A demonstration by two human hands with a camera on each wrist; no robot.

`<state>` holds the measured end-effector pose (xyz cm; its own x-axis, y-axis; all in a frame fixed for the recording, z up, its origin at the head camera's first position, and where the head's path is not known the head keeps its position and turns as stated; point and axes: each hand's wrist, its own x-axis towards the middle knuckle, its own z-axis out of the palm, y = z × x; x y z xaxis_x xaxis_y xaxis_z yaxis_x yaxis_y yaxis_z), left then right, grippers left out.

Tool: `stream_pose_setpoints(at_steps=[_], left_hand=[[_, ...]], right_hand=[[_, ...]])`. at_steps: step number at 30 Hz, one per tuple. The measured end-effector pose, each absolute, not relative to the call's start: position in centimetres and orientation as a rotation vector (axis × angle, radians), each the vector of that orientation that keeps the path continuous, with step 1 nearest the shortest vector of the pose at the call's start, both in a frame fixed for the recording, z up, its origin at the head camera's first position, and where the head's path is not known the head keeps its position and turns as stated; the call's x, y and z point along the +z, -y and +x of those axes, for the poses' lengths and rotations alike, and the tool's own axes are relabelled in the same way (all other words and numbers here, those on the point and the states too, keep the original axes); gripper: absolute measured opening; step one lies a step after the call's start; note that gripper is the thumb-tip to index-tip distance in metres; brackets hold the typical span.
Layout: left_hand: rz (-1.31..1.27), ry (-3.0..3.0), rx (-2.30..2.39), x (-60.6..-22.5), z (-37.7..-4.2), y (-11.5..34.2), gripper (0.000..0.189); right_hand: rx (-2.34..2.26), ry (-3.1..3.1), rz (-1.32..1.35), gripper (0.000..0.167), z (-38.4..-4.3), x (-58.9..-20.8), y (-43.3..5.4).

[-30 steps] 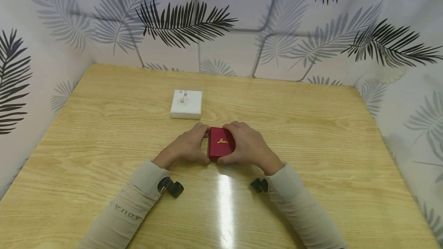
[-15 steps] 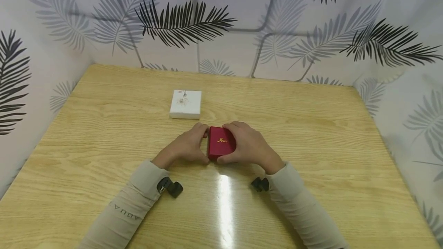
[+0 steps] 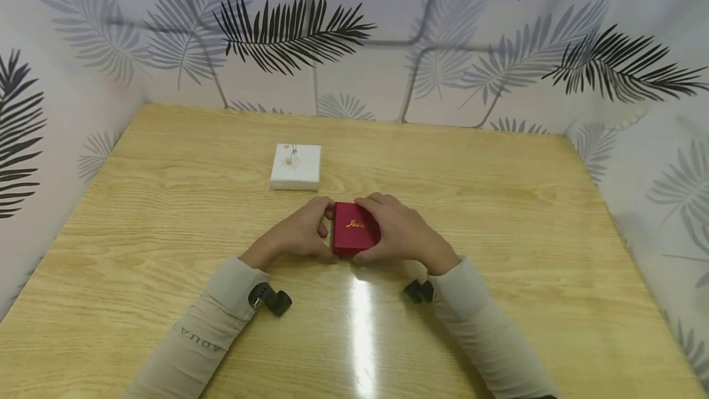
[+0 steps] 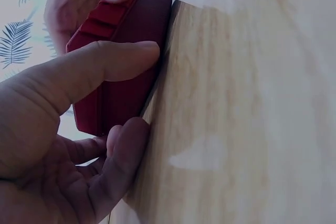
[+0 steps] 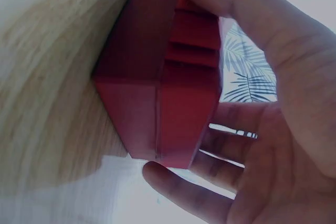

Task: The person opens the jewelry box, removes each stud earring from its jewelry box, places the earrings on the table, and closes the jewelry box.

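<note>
A small red jewelry box (image 3: 349, 236) with gold lettering on its lid sits on the table between both hands. From its left side my left hand (image 3: 299, 233) holds it, thumb at the near face and fingers toward the far side; the left wrist view shows that thumb (image 4: 126, 61) along the dark red lower part. My right hand (image 3: 404, 233) grips the lid from the right and covers part of the lettering. In the right wrist view the lid (image 5: 186, 108) lies against the lower part, with ribbon-like folds (image 5: 193, 45) on its front.
A flat white box (image 3: 296, 168) with a necklace-like thin cord and small pendants on top stands behind the hands, slightly left. The wooden table (image 3: 498, 214) meets leaf-patterned cloth at the back and sides. Wrist cameras are strapped at both cuffs.
My left fingers have curled in a little beside the box, and my right thumb has shifted slightly right along its near edge. The box stays on the table with its lid down.
</note>
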<state>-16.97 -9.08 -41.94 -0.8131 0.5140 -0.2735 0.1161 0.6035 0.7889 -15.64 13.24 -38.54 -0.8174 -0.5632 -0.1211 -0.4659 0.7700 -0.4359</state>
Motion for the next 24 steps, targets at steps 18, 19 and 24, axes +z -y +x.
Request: stream_pose_setpoints(at_steps=[18, 19, 24], left_hand=[[0.508, -2.359, 1.106, -42.01, -16.97, 9.0, 0.086], [0.509, -2.358, 1.106, -42.0, -16.98, 9.01, 0.085], [0.524, -2.357, 1.106, -41.92, -17.06, 9.05, 0.085]], right_hand=[[-0.648, -2.69, -0.86, 0.099, -15.66, -38.22, -13.57], [-0.648, -2.689, -0.861, 0.099, -15.67, -38.19, -13.57], [-0.64, -2.691, -0.861, 0.1, -15.74, -38.12, -13.62]])
